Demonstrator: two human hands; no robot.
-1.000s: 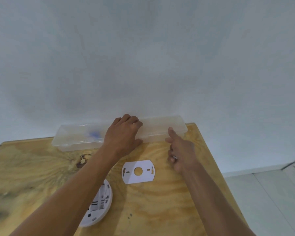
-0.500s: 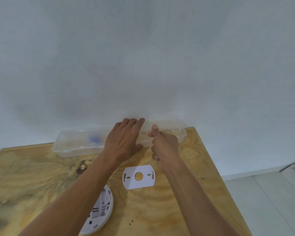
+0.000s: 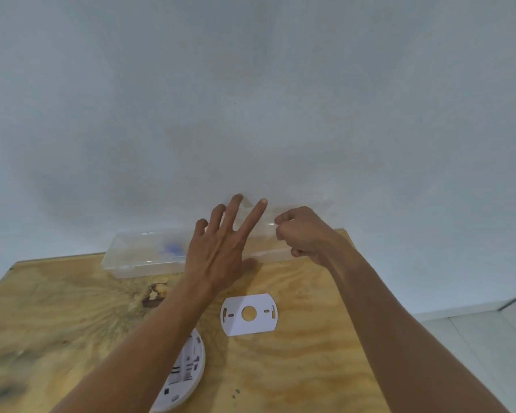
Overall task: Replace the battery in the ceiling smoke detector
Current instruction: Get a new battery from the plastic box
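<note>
A clear plastic box (image 3: 137, 257) lies along the table's far edge against the wall, with a blurred blue item (image 3: 170, 249) inside. My left hand (image 3: 218, 248) hovers over the middle of the box, fingers spread and raised, thumb by its front wall. My right hand (image 3: 304, 234) pinches the front edge of the clear lid (image 3: 307, 211), which is tilted up toward the wall. The white round smoke detector (image 3: 185, 374) lies back side up near the front, partly hidden by my left forearm. Its white mounting plate (image 3: 262, 321) lies flat between my arms.
The plywood table (image 3: 72, 323) meets a pale wall at the back. Its right edge drops to a tiled floor (image 3: 474, 338). A dark knot (image 3: 152, 296) marks the wood in front of the box.
My right hand moved from the table up to the box, closed on the lid's edge and raised it. My left fingers lifted off the lid and spread apart.
</note>
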